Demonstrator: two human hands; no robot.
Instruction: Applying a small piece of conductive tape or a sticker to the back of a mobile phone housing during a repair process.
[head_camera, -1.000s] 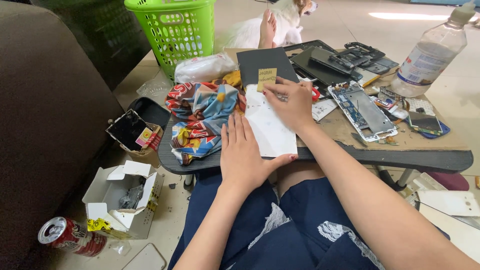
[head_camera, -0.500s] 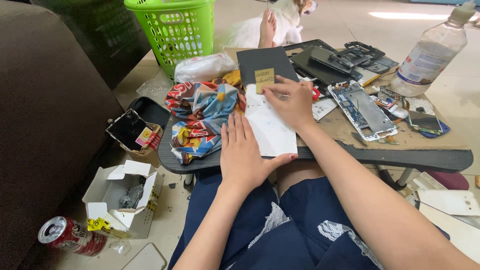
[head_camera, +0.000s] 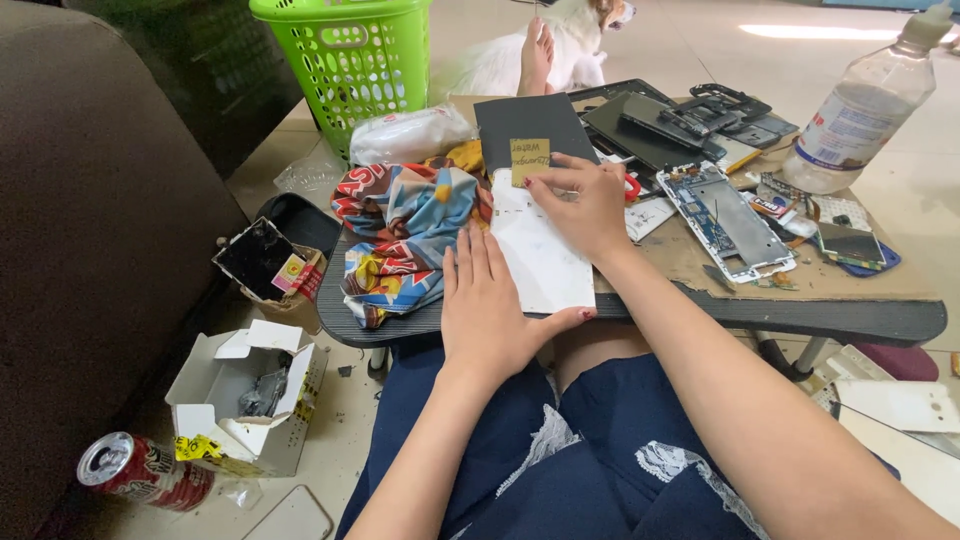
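Tiled floor, low work table (head_camera: 800, 310) over the lap, littered with phone parts. No visible change from half a second ago: hands, panel, clutter all in same spots. Left to right: drink can (head_camera: 140, 470), open white box (head_camera: 250, 385), patterned cloth (head_camera: 405, 235). Left hand (head_camera: 490, 300) flat, fingers straight and together, pressing near end of white rectangular panel (head_camera: 545, 255). Right hand (head_camera: 580, 205) spread, fingertips on far end by yellow note (head_camera: 529, 158). Panel's long axis running away from body, leaning slightly left. Middle hidden under hands. Plastic bottle (head_camera: 860, 110) cut off at top edge.

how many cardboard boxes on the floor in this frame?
2. An open white box by the drink can, and a smaller open box under the table's left edge. More may be hidden beneath the table.
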